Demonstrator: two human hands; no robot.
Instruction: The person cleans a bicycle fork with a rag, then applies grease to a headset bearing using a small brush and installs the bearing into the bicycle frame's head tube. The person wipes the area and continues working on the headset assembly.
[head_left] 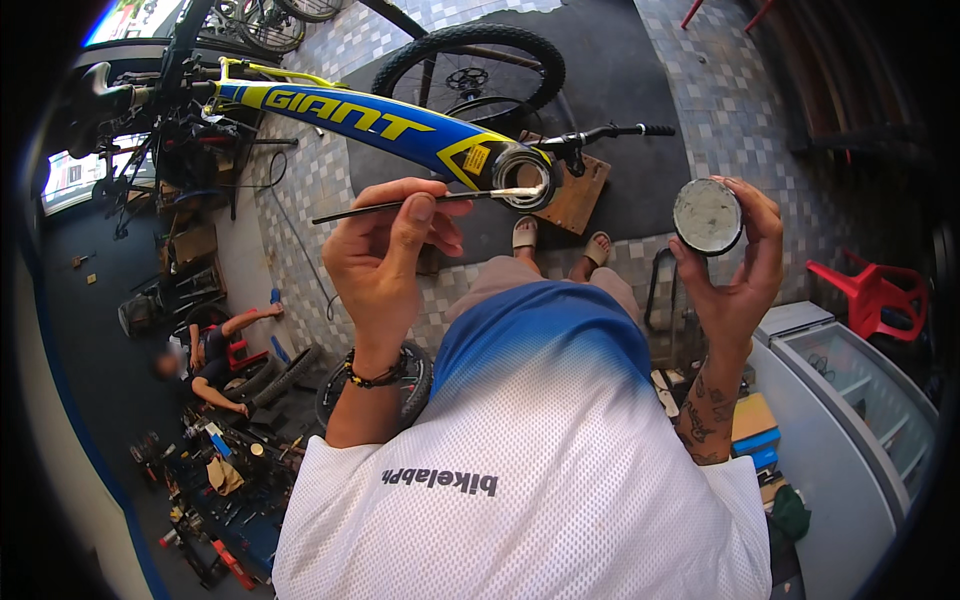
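Note:
My left hand point(385, 255) pinches a thin dark-handled brush point(365, 210), its tip coated in creamy white paste and lying at the open round head tube point(520, 157) of a blue and yellow bicycle frame point(360, 118). Whitish paste shows inside that tube's ring; whether the bristles touch it I cannot tell. My right hand point(750, 250), to the right of the tube, grips a round dark-rimmed tin point(707, 215) by its sides, its pale grey, smudged face turned up.
A wooden box point(585, 195), handlebar point(622, 131) and wheel point(470, 50) lie around the frame. Left, a seated person point(215, 395) is beside tires point(285, 375) and scattered tools point(220, 500). Right stand a red chair point(880, 295) and glass-topped freezer point(830, 420).

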